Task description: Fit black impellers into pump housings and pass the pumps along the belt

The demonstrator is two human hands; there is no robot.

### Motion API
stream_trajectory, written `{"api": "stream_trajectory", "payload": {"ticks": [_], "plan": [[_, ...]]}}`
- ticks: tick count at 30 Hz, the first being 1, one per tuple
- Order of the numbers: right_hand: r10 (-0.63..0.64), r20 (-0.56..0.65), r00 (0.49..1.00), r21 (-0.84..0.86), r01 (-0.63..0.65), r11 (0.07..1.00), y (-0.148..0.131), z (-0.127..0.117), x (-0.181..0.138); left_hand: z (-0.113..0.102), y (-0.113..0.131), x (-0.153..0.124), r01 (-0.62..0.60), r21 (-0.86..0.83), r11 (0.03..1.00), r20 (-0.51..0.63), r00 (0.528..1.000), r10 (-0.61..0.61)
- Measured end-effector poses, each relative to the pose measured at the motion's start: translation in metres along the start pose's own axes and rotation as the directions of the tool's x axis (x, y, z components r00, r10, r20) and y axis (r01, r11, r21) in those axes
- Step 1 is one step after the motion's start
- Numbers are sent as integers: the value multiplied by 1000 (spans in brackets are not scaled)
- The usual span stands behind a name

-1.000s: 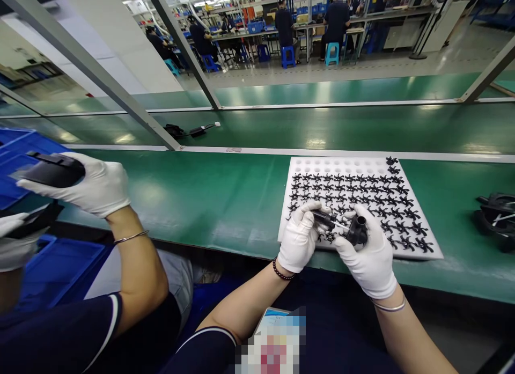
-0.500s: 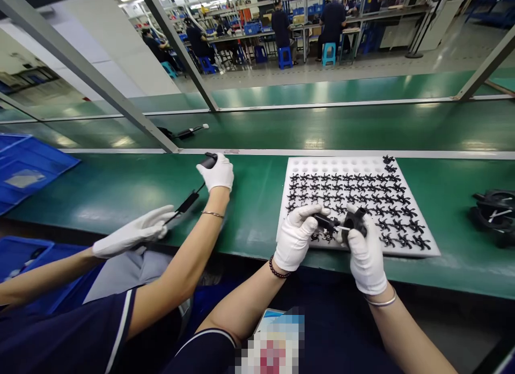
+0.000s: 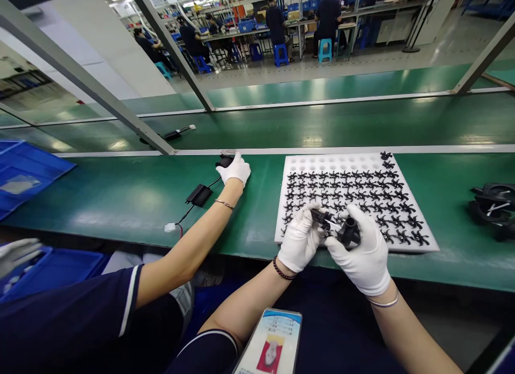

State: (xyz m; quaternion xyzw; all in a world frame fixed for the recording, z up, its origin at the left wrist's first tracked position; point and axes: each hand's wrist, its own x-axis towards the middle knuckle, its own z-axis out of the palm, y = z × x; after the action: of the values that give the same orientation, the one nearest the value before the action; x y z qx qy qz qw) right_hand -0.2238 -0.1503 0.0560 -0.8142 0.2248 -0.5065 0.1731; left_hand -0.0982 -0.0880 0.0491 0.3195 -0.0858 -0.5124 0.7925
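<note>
My gloved left hand [image 3: 300,240] is closed around a small black part [image 3: 321,217] with a pale, shiny end that points right. Opposite it, my gloved right hand [image 3: 364,253] grips a black plastic housing [image 3: 349,232] with a short round tube on top. The two parts are close together over the front of a white foam tray [image 3: 430,247]; whether they touch I cannot tell. Rows of black impellers [image 3: 398,222] sit in that tray, and its back row shows mostly bare round holes.
To my left, a co-worker's gloved hand [image 3: 237,171] holds a black device; its cable runs through a black box [image 3: 198,195] to a white connector [image 3: 169,227]. Black round parts [image 3: 493,205] lie at the right. Blue bins [image 3: 32,173] stand far left. A metal post [image 3: 132,122] slants across.
My right hand has turned and its fingers have shifted around the housing, whose tube now points up. The co-worker's near hand has moved right with the device; the other has let go of the cable.
</note>
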Motion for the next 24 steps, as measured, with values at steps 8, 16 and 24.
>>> {"api": "stream_trajectory", "payload": {"ticks": [8,16,24], "plan": [[-95,-39,995,-85,91,992,-15,-11,14,0,-2,4,44,-5,999,-47,998,-45],[-87,-4,996,-59,87,995,-9,-11,10,4,2,-5,-114,105,988,62,992,108],[3,9,1000,169,-4,986,-3,-9,7,2,9,-7,-246,230,941,132,966,220]]}}
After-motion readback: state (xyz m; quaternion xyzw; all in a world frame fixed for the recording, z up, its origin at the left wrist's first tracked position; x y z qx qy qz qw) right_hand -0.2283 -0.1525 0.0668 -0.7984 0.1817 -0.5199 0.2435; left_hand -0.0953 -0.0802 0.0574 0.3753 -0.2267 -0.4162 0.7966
